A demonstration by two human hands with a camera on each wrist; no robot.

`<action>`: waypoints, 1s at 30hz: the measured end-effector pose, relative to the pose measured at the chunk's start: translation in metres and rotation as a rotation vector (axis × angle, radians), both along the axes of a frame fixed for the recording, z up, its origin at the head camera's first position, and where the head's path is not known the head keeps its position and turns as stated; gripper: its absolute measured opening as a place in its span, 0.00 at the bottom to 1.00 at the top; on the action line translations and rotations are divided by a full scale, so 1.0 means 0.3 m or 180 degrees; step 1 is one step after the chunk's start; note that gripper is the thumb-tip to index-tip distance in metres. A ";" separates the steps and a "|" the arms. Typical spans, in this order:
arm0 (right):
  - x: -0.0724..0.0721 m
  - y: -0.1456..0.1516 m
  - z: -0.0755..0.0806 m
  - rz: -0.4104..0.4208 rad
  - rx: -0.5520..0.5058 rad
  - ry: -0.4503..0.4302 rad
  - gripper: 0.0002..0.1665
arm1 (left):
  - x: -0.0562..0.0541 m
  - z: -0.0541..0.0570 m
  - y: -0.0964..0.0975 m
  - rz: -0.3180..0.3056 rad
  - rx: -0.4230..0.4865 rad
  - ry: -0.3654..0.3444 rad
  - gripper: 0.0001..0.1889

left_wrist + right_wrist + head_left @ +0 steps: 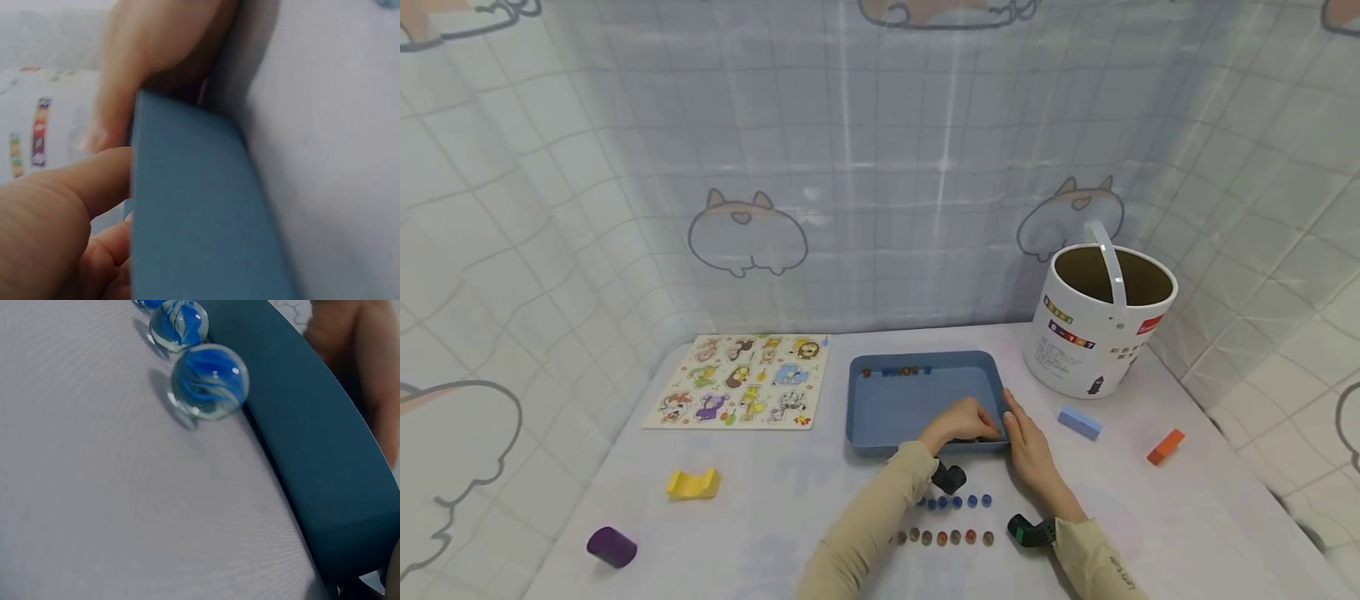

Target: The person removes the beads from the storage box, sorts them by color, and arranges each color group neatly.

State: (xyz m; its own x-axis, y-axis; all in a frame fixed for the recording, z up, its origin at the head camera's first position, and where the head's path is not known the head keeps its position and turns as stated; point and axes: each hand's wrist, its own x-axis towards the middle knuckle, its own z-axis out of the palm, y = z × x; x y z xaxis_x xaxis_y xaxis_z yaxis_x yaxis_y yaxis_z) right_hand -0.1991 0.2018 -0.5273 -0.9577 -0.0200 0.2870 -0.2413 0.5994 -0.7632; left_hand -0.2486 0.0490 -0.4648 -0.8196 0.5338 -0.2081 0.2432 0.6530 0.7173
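My left hand [966, 419] reaches over the near wall into the blue tray [898, 411], fingers bent down at its near right corner. Its thumb [109, 178] meets the inner side of the wall in the left wrist view. Whatever lies beneath these fingertips is hidden, and I cannot tell whether they pinch anything. My right hand [1028, 450] rests along the tray's right side from outside, fingers extended by the rim. A row of marbles [906, 371] lies along the tray's far side. Blue swirled glass marbles [209, 381] sit on the table in front of the tray.
A row of brownish and orange marbles [955, 537] lies nearest me. An animal puzzle board [741, 382], a yellow block [693, 484] and a purple cylinder [612, 547] lie left. At right are a white bucket [1078, 350], a blue block [1079, 423] and an orange block [1166, 447].
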 end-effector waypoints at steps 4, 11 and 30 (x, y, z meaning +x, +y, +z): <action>0.005 -0.003 0.009 0.0012 0.0000 -0.0032 0.29 | 0.003 0.023 -0.071 0.0111 0.0301 -0.0216 0.08; 0.008 -0.006 0.013 0.0053 -0.0081 -0.0151 0.30 | 0.042 0.115 -0.239 0.0237 0.0771 -0.0420 0.08; 0.006 0.004 -0.001 0.0072 -0.0016 -0.0090 0.30 | 0.281 0.090 -0.633 0.0312 0.0977 -0.0533 0.11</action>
State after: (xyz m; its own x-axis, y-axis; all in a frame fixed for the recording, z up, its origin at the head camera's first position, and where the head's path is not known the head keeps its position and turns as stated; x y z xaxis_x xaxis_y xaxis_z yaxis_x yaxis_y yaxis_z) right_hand -0.1972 0.2031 -0.5277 -0.9647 -0.0404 0.2601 -0.2331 0.5902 -0.7729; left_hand -0.1645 -0.1409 -0.4376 -0.8380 0.5129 -0.1861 0.0527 0.4155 0.9081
